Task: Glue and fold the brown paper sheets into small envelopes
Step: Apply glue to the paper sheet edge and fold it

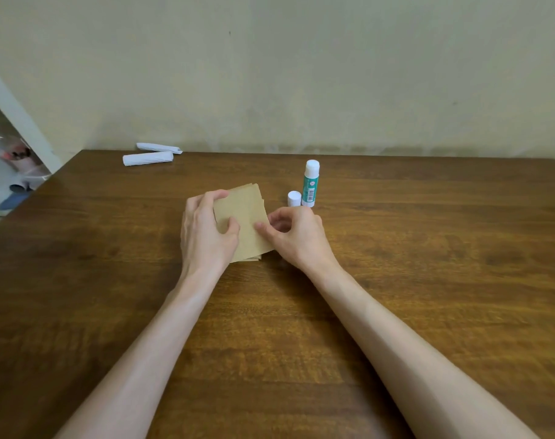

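Left hand [206, 229] curls its grip over the left edge of the brown paper sheets [247, 213]; right hand [296, 232] pinches their right edge, mid-tabletop [428, 280]. Just beyond stand an upright glue stick [310, 183] and a small white cap [294, 198]. White folded papers [147, 159] lie at the far corner.

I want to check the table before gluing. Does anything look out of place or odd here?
Nothing is spilled or damaged. The brown paper sheets are slightly fanned, their edges not aligned. A small white cap stands apart beside the upright glue stick, so the glue may be uncapped and could dry.
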